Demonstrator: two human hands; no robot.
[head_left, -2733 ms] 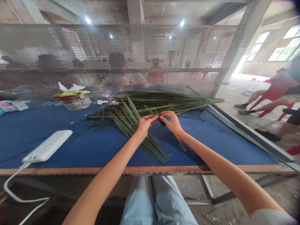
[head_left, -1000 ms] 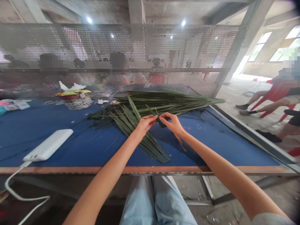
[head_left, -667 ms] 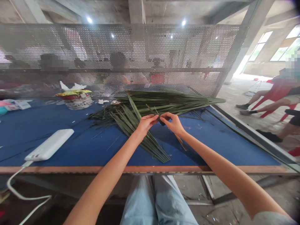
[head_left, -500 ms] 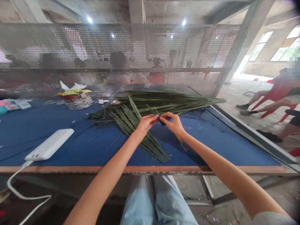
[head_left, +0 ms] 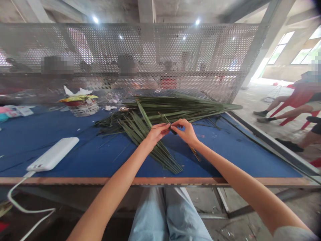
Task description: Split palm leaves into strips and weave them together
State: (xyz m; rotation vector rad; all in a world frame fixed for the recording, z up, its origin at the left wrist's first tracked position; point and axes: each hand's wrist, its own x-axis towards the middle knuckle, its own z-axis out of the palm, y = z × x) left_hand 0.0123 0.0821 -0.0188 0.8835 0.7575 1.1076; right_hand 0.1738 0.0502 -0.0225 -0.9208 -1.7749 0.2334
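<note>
My left hand [head_left: 155, 132] and my right hand [head_left: 186, 131] are held close together above a blue table [head_left: 82, 157]. Both pinch a small folded piece of green palm leaf [head_left: 171, 128] between fingertips, with thin leaf ends sticking up from it. Under the hands lies a bundle of long green palm leaves [head_left: 150, 144] running toward the table's front edge. A bigger pile of palm leaves [head_left: 185, 107] lies behind, by the mesh screen. A thin brown strip [head_left: 195, 154] rests on the table below my right wrist.
A white power bank [head_left: 53, 154] with a white cable [head_left: 22, 207] lies at the left front. A small basket with wrappers [head_left: 80, 104] stands at the back left. A perforated metal screen [head_left: 125, 60] walls the far side; people sit behind it and at the right.
Hardly anything has moved; both hands stay pinched on the small leaf piece, with only slight finger shifts.
</note>
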